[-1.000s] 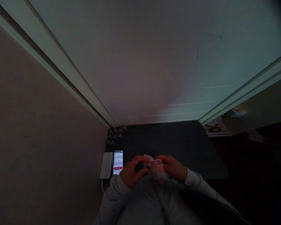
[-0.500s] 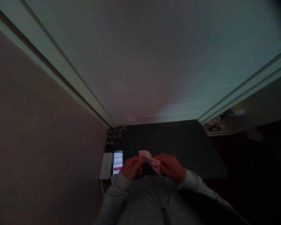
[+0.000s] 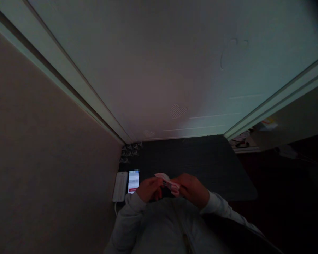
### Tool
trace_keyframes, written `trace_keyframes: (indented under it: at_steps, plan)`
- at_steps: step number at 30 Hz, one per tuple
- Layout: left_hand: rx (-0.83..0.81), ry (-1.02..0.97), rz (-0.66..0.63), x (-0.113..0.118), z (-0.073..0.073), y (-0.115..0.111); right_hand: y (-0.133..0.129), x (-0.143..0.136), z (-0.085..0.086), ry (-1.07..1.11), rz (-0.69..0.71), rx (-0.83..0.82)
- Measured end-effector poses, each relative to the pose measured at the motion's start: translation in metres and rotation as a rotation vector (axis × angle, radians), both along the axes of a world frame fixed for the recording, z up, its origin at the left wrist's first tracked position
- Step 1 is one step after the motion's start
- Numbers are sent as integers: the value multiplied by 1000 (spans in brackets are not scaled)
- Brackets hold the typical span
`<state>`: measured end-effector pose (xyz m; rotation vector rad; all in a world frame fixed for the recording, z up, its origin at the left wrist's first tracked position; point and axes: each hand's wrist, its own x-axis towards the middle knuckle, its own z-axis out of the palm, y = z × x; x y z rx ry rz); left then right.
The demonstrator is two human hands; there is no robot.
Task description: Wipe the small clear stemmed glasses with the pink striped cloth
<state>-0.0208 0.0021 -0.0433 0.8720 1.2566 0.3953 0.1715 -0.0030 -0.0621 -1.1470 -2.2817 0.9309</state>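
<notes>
Close to my body, over the dark table, both hands hold a pink bow-shaped piece (image 3: 172, 186) that looks like ribbon. Dim light hides its finer detail. My left hand (image 3: 149, 188) is closed, its fingertips pinching the left part of the piece. On the other side, my right hand (image 3: 193, 189) is closed on the right end, thumb and fingers pressed together. A narrow pale or shiny part shows in the middle between the fingertips. A lit phone (image 3: 133, 180) lies just left of my left hand.
A white power strip (image 3: 120, 187) with a cord runs along the left wall. Several small clear-wrapped items (image 3: 129, 150) sit in the back left corner of the dark table (image 3: 190, 155). A pale panel with embossed hearts (image 3: 178, 111) rises behind it.
The pink piece has tipped and turned slightly between my fingers, its left lobe moving a little left and down. My left fingertips have shifted slightly right along it. Both hands keep hold.
</notes>
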Motion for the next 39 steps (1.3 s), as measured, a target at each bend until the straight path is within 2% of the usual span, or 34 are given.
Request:
trace_keyframes:
  at_steps: [7, 12, 16, 20, 27, 33, 36, 39]
  plan:
    - [159, -130, -55, -7, -10, -3, 2, 0, 3, 37, -28, -61]
    - [229, -168, -80, -11, -9, -6, 3, -1, 5, 105, -45, -90]
    - [272, -185, -88, -12, -9, -8, 3, 0, 5, 138, -84, -175]
    - [356, -123, -144, -12, -7, -9, 2, 1, 4, 176, -119, -257]
    - [598, 106, -288, -13, 7, -7, 5, 2, 2, 231, -155, -375]
    - [826, 240, -396, -14, 17, -9, 9, 2, -1, 385, -108, -653]
    - [856, 248, -415, -14, 20, -11, 10, 1, -1, 446, -90, -789]
    - [795, 272, -380, -14, 18, -12, 11, -1, 0, 418, -103, -742]
